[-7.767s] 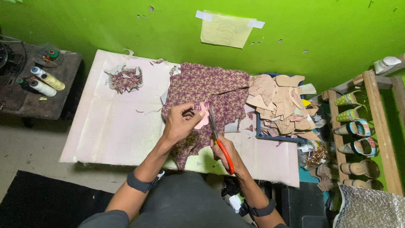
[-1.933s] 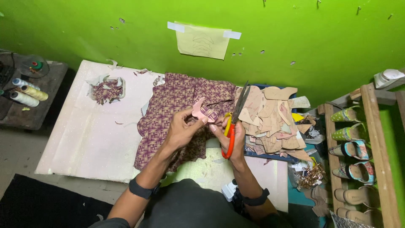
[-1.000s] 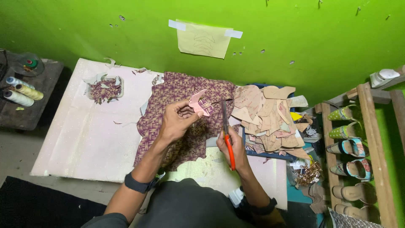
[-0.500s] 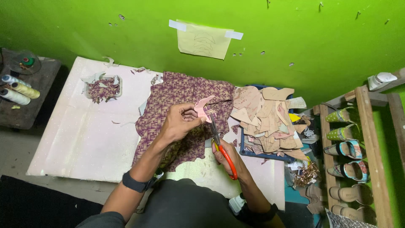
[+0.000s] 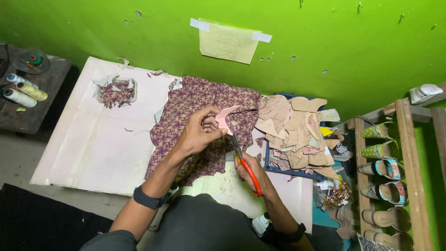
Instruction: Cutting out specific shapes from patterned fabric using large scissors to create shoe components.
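Shifted since half a second ago: scissors swung slightly lower, blades now biting the pink piece's lower edge. Scrap tray [image 5: 117,91], far left of white table [image 5: 83,139]: patterned offcuts. Left hand [image 5: 200,132]: fingertips pinching pink cut-out [image 5: 225,119] above purple patterned fabric [image 5: 200,104]; piece judged light, thin, floppy, best gripped close to the cut line. Right hand [image 5: 251,169]: fingers closed through orange-handled scissors [image 5: 244,160], blades pointing up. Right of these: heap of tan pattern pieces [image 5: 295,135], stiff-looking, flat. Far right: shoe rack [image 5: 404,153].
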